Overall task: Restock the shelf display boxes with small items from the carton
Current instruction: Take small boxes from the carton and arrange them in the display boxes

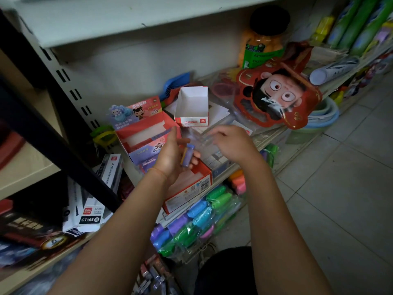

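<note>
My left hand [170, 158] holds a small blue tube [187, 155] with a yellow side, palm up, above a red carton [197, 188] at the shelf's front edge. My right hand [230, 143] hovers just right of the tube with fingers curled, touching a clear plastic wrapper [200, 137]; its fingertips are blurred. Behind stand a red and blue cartoon display box [144, 133] and an empty white display box [192, 107] with a red base.
A red cartoon-face pack [276, 99], an orange-filled jar [261, 43] and green bottles [359, 24] crowd the shelf to the right. Bags of coloured clay [197, 216] hang below the shelf edge. Black and white pen boxes [93, 201] lie at left. Tiled floor [340, 188] lies at right.
</note>
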Motion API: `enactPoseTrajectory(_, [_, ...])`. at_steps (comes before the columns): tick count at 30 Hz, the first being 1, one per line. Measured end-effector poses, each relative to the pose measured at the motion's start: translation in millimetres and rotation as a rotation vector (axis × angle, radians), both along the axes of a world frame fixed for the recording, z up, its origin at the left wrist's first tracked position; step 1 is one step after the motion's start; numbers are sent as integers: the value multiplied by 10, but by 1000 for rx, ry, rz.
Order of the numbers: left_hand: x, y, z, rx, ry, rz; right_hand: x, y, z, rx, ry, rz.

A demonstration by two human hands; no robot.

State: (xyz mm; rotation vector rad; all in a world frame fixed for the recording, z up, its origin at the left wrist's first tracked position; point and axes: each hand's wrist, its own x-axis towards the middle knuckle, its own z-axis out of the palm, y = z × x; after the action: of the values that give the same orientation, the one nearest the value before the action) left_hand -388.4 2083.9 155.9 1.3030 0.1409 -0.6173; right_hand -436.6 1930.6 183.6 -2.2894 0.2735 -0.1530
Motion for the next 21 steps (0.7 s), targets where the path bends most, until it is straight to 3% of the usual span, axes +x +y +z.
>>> enactPoseTrajectory(2, [-7,73,8,-31,-19,-73,-6,123,52,147,-25,68])
enactPoseTrajectory(8, [-56,205,62,7,-107,-52,60,397,-43,196,46,294])
enactPoseTrajectory(11, [-94,372,69,256,-285,128,119,453,-44,296,-54,188])
enactPoseTrajectory(14, [-121,624,2,470,-477,295,143,521,-23,342,-27,128])
enactPoseTrajectory(21, [-459,875,-216,927,-578,150,131,708,-16,365,23,172])
